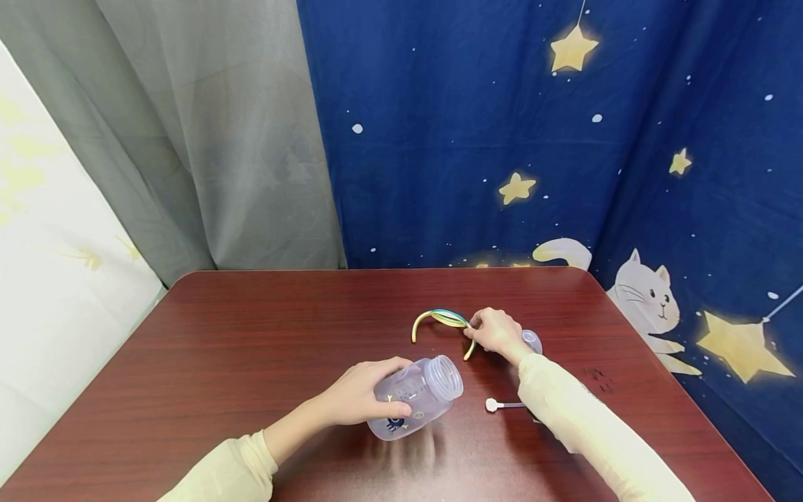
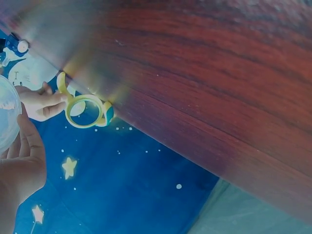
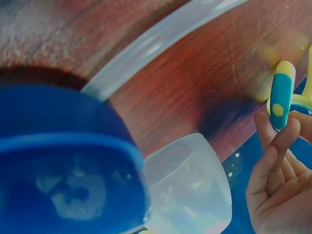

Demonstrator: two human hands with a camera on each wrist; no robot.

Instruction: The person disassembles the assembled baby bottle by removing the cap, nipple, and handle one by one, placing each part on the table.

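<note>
In the head view my left hand grips a clear wide-mouthed baby bottle round its side. The bottle is tilted, its uncovered threaded neck facing right, and a dark printed figure shows on its wall. Farther back, my right hand pinches one end of a yellow and teal double-armed bottle handle with a ring in its middle. The right wrist view shows fingertips at the handle's teal grip. Only an edge of the bottle appears in the left wrist view.
On the brown table, a straw with a white weighted end lies partly under my right forearm. A clear cover sits beside my right wrist. A blue lid looms close in the right wrist view. Curtains hang behind the table.
</note>
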